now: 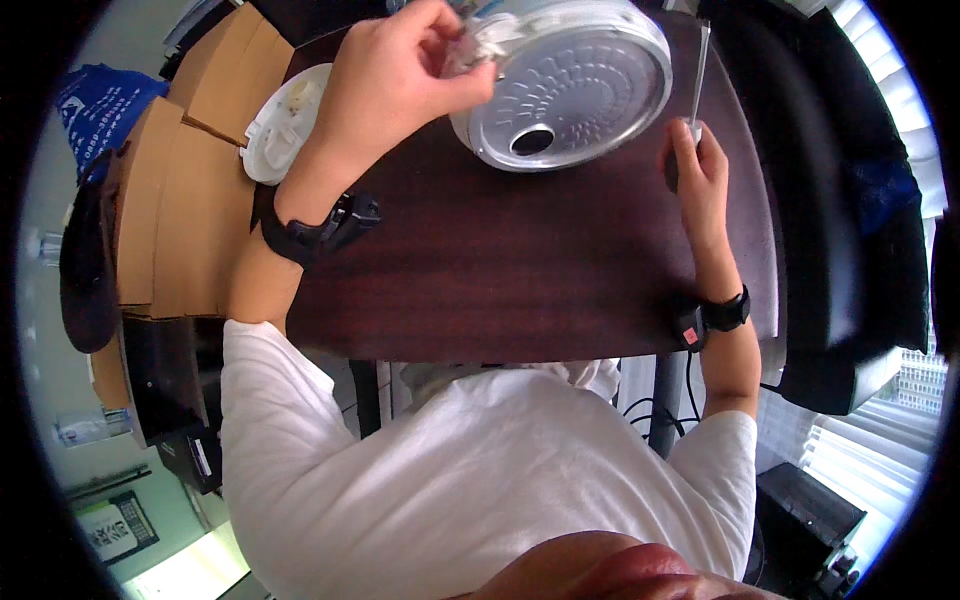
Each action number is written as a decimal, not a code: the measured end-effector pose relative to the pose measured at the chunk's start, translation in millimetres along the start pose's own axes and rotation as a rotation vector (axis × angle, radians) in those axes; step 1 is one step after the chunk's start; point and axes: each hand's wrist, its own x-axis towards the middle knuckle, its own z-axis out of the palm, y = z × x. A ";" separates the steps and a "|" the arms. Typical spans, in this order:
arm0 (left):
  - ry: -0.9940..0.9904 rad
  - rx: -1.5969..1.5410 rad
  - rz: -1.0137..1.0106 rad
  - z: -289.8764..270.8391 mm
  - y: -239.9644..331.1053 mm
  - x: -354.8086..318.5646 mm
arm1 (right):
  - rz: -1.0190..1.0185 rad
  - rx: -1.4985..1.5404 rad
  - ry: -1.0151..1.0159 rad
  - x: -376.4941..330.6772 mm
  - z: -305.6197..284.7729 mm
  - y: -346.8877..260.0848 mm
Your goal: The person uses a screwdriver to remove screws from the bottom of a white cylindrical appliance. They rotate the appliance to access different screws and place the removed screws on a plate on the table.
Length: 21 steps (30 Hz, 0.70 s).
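Note:
At the far side of the dark table, my left hand (385,90) is closed, its fingers and thumb pinching white plastic at the left edge of a round metal lid (600,95). The lid is tilted up, its silver face showing an embossed pattern and one dark oval hole near the lower rim. My right hand (707,175) is wrapped round the handle of a screwdriver (701,75). The shaft points away from me, apart from the lid. Beside my left forearm lies a round white plastic cover (275,140), its inner side with small parts facing up.
Brown cardboard (190,220) lines the left side of the wooden table (500,260). A blue bag (95,115) is beyond it. Black seating (840,200) stands along the right edge. My wrists wear black straps, and a cable hangs near the right one.

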 end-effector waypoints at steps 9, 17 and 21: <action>0.072 0.034 0.389 35.8 15.5 46.1 | 0.025 0.200 -0.016 -33.6 5.6 -37.0; 0.048 -0.040 0.485 61.7 4.0 46.1 | 0.222 0.321 -0.352 -72.3 8.8 -63.5; 0.073 0.008 0.511 63.7 3.2 44.5 | 0.227 0.305 -0.370 -72.9 7.9 -75.1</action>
